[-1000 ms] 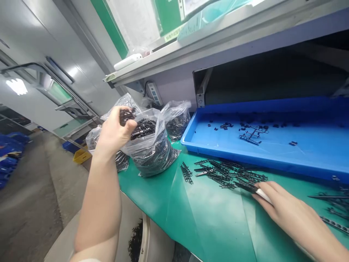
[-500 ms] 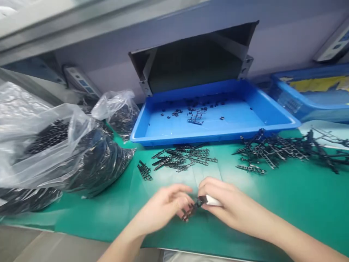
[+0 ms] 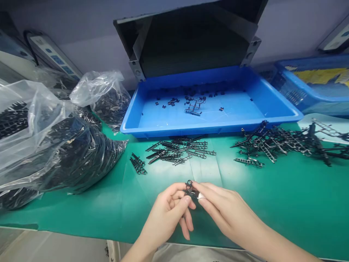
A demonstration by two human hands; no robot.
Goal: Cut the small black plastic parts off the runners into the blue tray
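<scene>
Fingers of the left hand [image 3: 167,211] pinched a black part [image 3: 188,185] at lower centre; those of the right hand [image 3: 228,208] gripped a white handle [image 3: 201,196] beside it.

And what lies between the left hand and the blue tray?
In the head view, a loose pile of black parts lies near the tray, then bare green mat toward the left hand.
</scene>
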